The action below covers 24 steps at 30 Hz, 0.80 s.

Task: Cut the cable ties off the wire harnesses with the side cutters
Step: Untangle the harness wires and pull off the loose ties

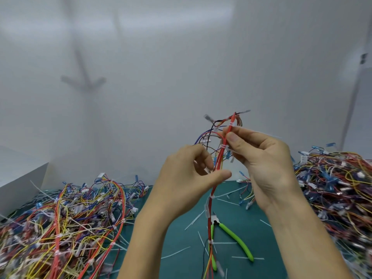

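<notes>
Green mat [251, 228] below; my left hand [185, 178] and right hand [263, 164] pinch a wire harness [211, 200], side cutters [235, 238] lying loose.

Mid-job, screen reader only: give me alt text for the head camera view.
Both hands hold a red wire harness upright above the green mat, the right hand pinching it near a white cable tie and the left hand gripping lower. The green-handled side cutters lie unused on the mat below, between two heaps of harnesses.
</notes>
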Motion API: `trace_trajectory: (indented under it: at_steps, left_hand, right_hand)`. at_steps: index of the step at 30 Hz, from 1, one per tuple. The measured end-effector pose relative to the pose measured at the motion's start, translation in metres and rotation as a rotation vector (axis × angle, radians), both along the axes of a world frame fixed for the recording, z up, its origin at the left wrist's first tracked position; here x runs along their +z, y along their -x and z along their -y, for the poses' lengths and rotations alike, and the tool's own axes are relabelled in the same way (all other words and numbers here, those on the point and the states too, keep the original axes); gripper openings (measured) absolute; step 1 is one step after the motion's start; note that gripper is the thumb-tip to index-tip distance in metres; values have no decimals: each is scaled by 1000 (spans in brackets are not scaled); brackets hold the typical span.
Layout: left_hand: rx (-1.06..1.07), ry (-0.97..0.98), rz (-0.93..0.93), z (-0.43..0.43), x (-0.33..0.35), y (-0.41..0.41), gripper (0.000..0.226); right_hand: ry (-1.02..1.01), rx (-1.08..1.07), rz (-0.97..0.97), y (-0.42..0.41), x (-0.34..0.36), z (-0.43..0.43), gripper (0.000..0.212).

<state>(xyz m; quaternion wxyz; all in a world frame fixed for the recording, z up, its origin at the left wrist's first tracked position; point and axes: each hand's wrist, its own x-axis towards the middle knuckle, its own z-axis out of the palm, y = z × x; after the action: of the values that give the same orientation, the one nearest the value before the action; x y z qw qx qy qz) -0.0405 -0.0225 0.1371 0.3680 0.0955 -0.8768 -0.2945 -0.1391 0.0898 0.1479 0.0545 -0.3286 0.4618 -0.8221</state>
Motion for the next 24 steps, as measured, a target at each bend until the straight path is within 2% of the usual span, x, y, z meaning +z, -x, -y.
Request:
trace_trajectory:
  at_steps: [4,7,12,16,20,23,24]
  left_hand:
    - [-20,0,277,8,-6,0,31]
    - [-68,-80,378,13,-10,2,29]
    - [-185,-419,307,22,-11,-1,21]
    - [-188,-526,188,31,-9,-6,17]
    - [-184,-447,170,38,-9,-9,16]
    - [-198,-317,313,38,-12,-11,34]
    - [-212,-273,388,38,-14,-10,34]
  right_hand:
    - [68,8,5,0,3,-2,12]
    - [84,7,-5,-1,3,-2,13]
    - [61,-9,-8,1,2,-3,13]
    - [51,-20,7,3,1,-3,12]
    - [50,-14,8,3,1,-3,12]
    - [56,-7,0,2,1,-2,12]
    - [59,-4,2,2,1,-2,12]
